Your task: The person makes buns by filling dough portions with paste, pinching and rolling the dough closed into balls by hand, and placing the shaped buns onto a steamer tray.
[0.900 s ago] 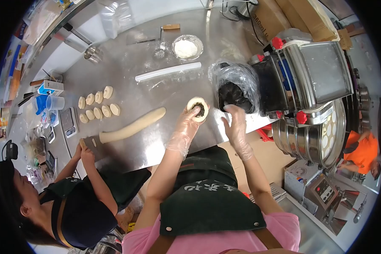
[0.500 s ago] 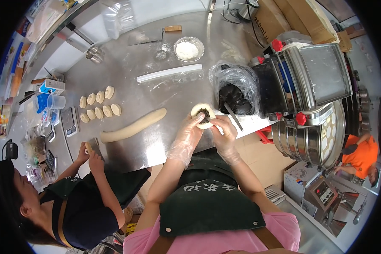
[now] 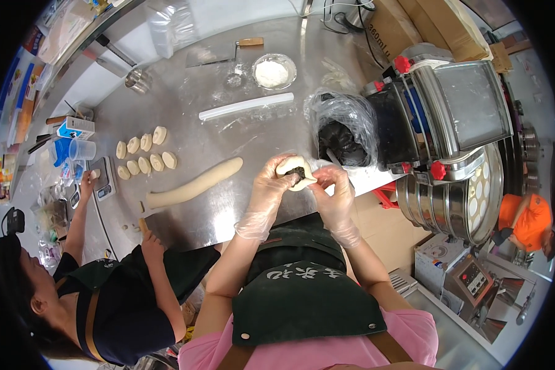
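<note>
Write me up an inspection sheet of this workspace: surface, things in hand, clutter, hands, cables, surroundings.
Surface: metal table, whitish residue in places.
Things in hand: dough wrapper with dark filling, not closed over.
Clutter: white rod, bowl of white powder, nine dough pieces, dough roll.
Hands: left hand holds the dough wrapper; right hand pinches its edge; both in clear gloves.
Cables: dark cable beside cardboard boxes.
Surroundings: co-worker left, one hand by the scale; machine with red knobs right; person in orange far right.

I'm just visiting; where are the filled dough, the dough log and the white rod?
Filled dough [image 3: 299,172]: head view, on its dark middle.
Dough log [image 3: 195,184]: head view, midway along its top.
White rod [image 3: 246,106]: head view, midway along.
</note>
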`<state>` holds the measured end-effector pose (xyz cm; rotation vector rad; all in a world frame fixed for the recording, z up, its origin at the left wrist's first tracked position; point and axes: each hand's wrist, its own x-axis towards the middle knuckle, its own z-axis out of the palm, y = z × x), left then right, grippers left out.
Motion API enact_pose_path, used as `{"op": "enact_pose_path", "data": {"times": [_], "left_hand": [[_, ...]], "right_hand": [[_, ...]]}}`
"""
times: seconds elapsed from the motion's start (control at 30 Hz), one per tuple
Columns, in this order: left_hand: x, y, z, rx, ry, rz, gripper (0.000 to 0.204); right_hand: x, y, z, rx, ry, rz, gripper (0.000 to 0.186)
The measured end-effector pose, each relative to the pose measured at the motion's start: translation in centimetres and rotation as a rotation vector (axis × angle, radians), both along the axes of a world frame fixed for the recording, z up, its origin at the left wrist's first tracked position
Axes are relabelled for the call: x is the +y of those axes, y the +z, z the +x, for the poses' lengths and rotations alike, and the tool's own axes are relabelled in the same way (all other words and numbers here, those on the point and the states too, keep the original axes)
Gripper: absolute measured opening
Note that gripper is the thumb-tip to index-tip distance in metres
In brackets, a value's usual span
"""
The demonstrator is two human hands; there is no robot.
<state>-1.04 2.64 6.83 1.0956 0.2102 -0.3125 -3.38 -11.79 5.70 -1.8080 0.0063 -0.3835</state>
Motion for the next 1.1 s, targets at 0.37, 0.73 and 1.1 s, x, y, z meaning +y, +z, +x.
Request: {"op": "enact_pose_path", "data": {"times": [0.37, 0.73, 1.1], "left_hand": [[0.4, 0.0, 0.4, -0.010, -0.219, 0.047, 0.039], [0.3, 0.5, 1.4, 0.042, -0.453, 0.253, 0.039], [-1.1, 1.1, 1.6, -0.261, -0.471, 0.725, 0.039]], "right_hand": [[-3.1, 0.8, 0.6, -0.155, 0.304, -0.374, 0.028], [-3.8, 0.3, 0.6, 0.182, 0.362, -0.080, 0.035], [-3.2, 1.1, 0.7, 0.287, 0.333, -0.237, 0.032]]}}
